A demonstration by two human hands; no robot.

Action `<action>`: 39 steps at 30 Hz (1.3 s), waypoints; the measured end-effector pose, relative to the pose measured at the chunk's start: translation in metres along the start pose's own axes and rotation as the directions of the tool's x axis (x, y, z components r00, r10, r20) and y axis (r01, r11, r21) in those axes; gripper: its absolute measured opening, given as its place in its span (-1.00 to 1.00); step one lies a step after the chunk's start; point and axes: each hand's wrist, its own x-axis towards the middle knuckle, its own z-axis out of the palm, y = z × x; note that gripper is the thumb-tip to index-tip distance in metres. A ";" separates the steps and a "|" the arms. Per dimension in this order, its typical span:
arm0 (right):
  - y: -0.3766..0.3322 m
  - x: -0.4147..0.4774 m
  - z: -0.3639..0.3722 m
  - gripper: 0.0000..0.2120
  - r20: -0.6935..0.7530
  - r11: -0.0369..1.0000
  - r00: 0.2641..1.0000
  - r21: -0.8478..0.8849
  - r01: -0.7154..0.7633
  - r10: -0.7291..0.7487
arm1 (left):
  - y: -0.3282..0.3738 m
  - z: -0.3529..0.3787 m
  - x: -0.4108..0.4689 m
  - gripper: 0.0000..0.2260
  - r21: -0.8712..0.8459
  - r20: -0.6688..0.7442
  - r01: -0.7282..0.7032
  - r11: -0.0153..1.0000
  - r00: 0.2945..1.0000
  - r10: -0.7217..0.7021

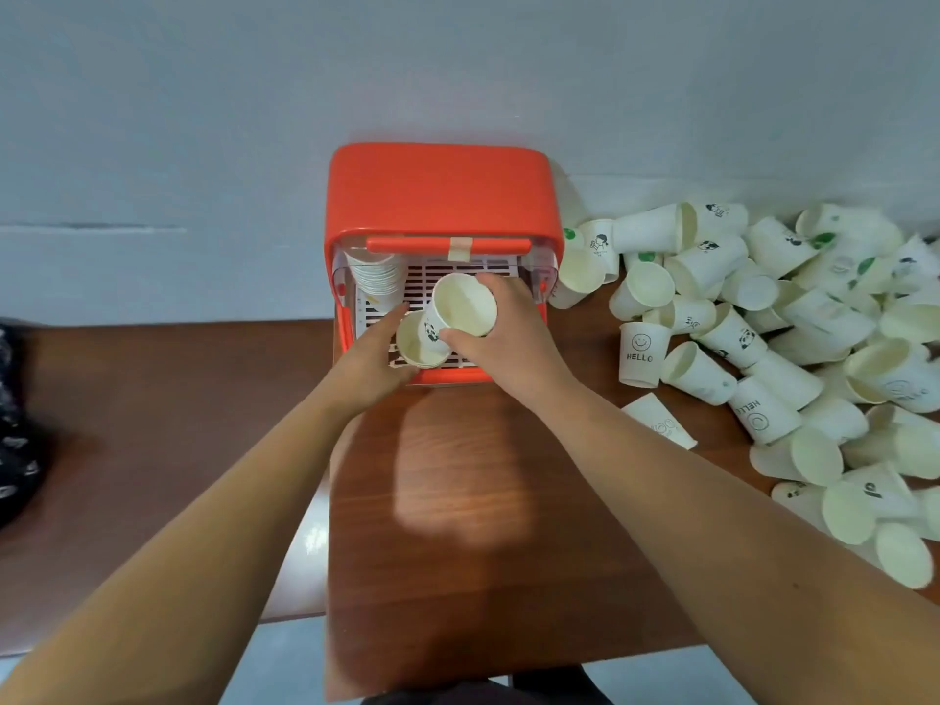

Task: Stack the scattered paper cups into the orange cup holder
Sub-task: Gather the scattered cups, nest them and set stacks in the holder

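The orange cup holder [442, 195] stands against the wall, its front open over a white slotted tray. A stack of white cups [379, 274] sits in its left rear corner. My right hand [501, 343] grips a white paper cup [465, 303], mouth up, tilted over the tray. My left hand [369, 361] holds a lower cup [419, 343] at the tray's front. The upper cup's base, with a panda print, sits in the lower cup's mouth. A big heap of scattered paper cups [793, 348] lies to the right.
The brown wooden table [458, 526] extends toward me; its front edge is near the frame bottom. A flattened cup [661, 419] lies beside the heap. A dark patterned object [15, 424] sits at the far left. The grey wall is directly behind the holder.
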 end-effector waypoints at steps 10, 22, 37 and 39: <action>-0.002 0.006 0.027 -0.30 0.086 0.987 0.989 -0.103 0.125 -0.116 | 0.003 -0.006 -0.010 -0.69 -0.374 -0.077 0.077 0.924 0.991 -0.114; 0.018 0.010 0.028 -0.27 0.220 0.980 0.975 -0.187 0.064 -0.022 | -0.002 0.001 -0.001 -0.54 -0.006 -0.090 -0.030 1.000 0.995 0.030; 0.199 -0.088 -0.103 -0.48 0.081 0.878 0.893 -0.241 -0.413 0.442 | 0.085 0.172 -0.033 -0.92 -0.105 0.009 0.026 0.994 1.000 -0.025; 0.212 -0.090 -0.101 -0.42 0.157 0.876 0.873 -0.237 -0.421 0.462 | 0.091 0.206 -0.020 -0.85 -0.041 0.066 0.171 0.984 0.984 -0.168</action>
